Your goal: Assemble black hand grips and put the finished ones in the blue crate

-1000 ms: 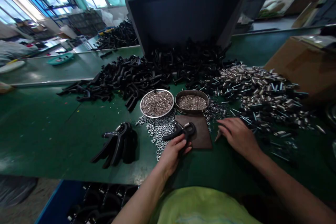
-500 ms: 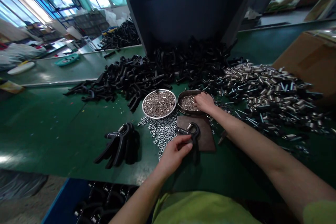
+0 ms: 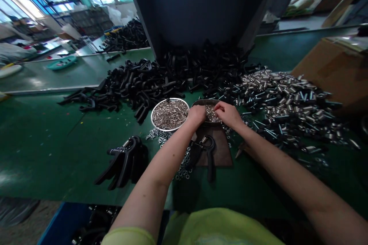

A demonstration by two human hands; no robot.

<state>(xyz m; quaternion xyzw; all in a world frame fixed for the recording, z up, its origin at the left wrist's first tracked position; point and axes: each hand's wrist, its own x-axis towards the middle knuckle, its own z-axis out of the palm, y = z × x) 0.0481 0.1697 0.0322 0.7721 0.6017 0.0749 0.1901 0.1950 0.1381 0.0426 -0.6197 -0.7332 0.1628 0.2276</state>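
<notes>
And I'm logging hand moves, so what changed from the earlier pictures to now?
The left hand let go of the black clamp, leaving it partly on the brown pad, and moved forward to the oval tin. The right hand went from beside the pad to the same tin. The pad and round dish stayed put.

No legible text, labels, brands, numbers or signs visible.

green bench (image 3: 43, 141), bearing | black parts (image 3: 129, 84) | silvery parts (image 3: 284, 95) | nuts (image 3: 184, 168) | brown plate (image 3: 224, 151) | round dish (image 3: 152, 118) | oval tin (image 3: 213, 124)
</notes>
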